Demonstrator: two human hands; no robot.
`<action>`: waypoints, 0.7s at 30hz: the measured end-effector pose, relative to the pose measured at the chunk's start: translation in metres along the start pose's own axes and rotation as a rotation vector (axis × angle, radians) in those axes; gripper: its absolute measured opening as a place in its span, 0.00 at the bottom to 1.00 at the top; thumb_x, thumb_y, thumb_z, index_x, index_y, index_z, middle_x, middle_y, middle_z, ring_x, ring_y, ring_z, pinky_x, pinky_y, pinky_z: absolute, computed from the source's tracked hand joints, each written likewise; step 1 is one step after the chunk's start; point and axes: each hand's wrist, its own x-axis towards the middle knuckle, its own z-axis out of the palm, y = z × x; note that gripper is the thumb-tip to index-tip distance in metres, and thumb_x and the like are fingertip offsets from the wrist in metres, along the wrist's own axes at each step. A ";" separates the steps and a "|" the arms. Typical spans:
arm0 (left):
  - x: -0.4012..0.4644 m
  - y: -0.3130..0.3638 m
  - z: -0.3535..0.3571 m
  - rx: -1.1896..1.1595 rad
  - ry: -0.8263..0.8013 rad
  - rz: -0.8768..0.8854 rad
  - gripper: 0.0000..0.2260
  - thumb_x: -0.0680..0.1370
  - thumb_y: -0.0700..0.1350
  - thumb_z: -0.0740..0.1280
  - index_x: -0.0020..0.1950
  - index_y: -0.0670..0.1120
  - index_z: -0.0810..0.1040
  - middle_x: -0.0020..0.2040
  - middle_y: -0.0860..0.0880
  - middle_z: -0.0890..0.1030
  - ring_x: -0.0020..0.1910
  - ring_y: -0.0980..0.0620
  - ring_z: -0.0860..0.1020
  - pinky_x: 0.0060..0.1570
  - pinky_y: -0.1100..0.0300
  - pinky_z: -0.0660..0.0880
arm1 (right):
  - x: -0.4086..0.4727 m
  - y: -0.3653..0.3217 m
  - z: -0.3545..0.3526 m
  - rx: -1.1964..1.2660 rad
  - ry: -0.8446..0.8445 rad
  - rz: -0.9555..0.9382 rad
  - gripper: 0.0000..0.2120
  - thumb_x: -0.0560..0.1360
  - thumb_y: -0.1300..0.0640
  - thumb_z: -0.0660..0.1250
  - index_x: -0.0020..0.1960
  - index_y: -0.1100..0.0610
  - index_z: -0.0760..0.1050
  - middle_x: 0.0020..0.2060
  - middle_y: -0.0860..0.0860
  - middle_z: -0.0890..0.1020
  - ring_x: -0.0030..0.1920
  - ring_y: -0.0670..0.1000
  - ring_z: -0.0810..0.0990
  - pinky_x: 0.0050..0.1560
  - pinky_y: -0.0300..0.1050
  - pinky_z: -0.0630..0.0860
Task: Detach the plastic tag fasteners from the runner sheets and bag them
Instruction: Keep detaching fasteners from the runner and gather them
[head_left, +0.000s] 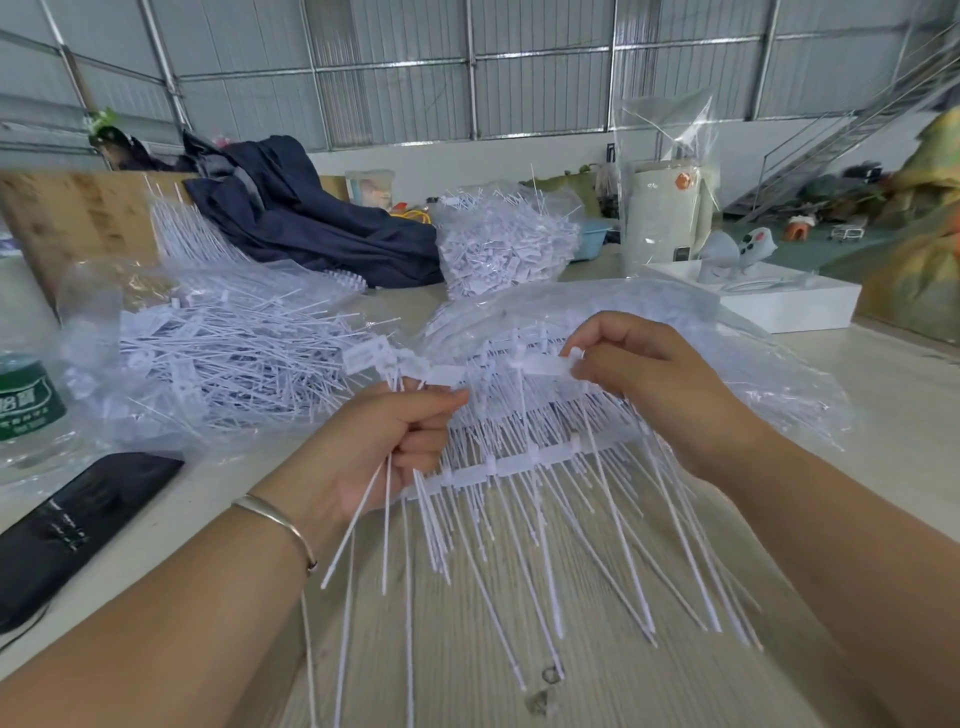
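My left hand (387, 447) grips a bunch of detached white tag fasteners (400, 374), their flat heads sticking up above the fist and their thin tails hanging below. My right hand (644, 379) pinches the head of one fastener (550, 364) on a runner sheet (524, 462). The sheet lies between my hands over the table, its long white tails fanning toward me. More runner sheets lie under it inside clear plastic (727, 395). A clear bag (218, 358) to the left holds a heap of loose fasteners.
Another full bag of fasteners (504, 239) stands at the back beside a dark blue jacket (311, 223). A water bottle (26, 405) and a black case (78, 519) lie at the left. A white box (779, 301) sits back right on the pale wooden table (467, 675).
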 end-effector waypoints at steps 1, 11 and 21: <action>0.000 -0.001 0.001 0.003 -0.009 -0.023 0.13 0.67 0.40 0.71 0.32 0.48 0.66 0.26 0.53 0.59 0.20 0.59 0.57 0.16 0.69 0.54 | 0.000 0.000 0.000 -0.014 0.007 -0.001 0.03 0.74 0.66 0.65 0.44 0.65 0.77 0.34 0.51 0.74 0.29 0.40 0.69 0.32 0.28 0.66; -0.003 -0.002 0.009 -0.007 -0.032 -0.200 0.16 0.78 0.53 0.62 0.46 0.40 0.78 0.26 0.53 0.61 0.17 0.61 0.58 0.13 0.70 0.54 | -0.005 0.007 0.010 -0.208 -0.083 -0.176 0.04 0.75 0.64 0.68 0.46 0.57 0.80 0.34 0.52 0.74 0.32 0.44 0.69 0.33 0.31 0.65; -0.011 0.003 0.011 0.153 -0.054 -0.023 0.08 0.61 0.46 0.78 0.27 0.50 0.79 0.28 0.54 0.59 0.22 0.59 0.55 0.17 0.69 0.54 | -0.003 0.013 0.011 -0.299 -0.051 -0.236 0.03 0.74 0.56 0.72 0.47 0.53 0.81 0.38 0.49 0.75 0.36 0.42 0.71 0.37 0.30 0.67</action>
